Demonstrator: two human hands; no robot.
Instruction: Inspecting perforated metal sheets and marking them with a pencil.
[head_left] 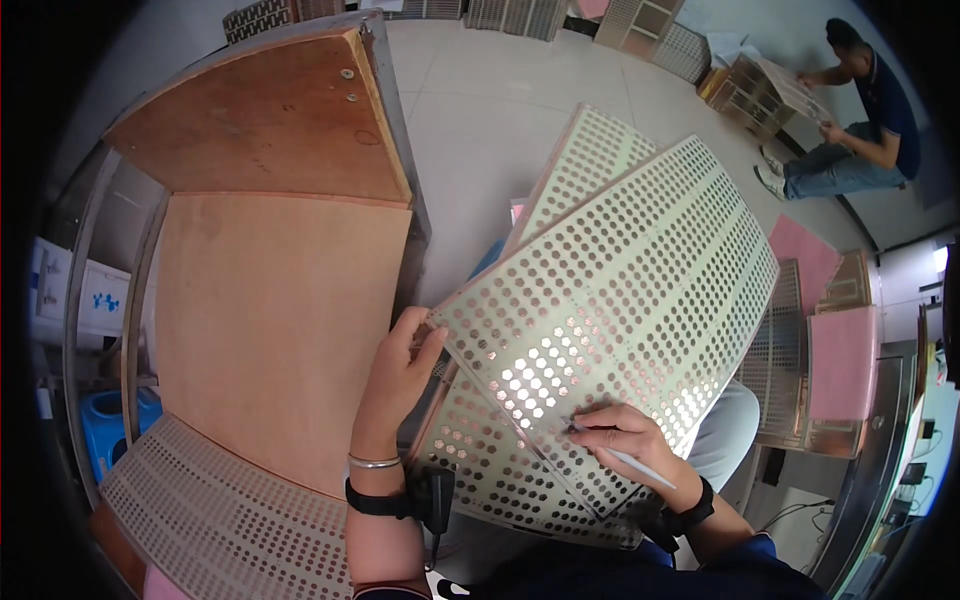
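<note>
A pale green circuit board panel [640, 290] with rows of small dark and shiny copper-toned pads lies tilted over my lap. My left hand [402, 365] is closed on its left corner, thumb at the edge. My right hand [625, 440] is closed round a slim white pen-like tool [645, 468]. The tool's dark tip is at the panel's surface near the lower edge. Bright glare covers the pads between my hands. Beneath it lie more panels of the same kind, one lower panel [470, 440] showing near me and another [590, 165] at the far side.
At my left stands a wooden board surface [280, 320] with an upright wooden back [270, 120]. A dotted panel [240, 510] lies at its near end. Stacked panels and a pink sheet [843, 365] are at right. A seated person [865, 120] handles a panel at far right.
</note>
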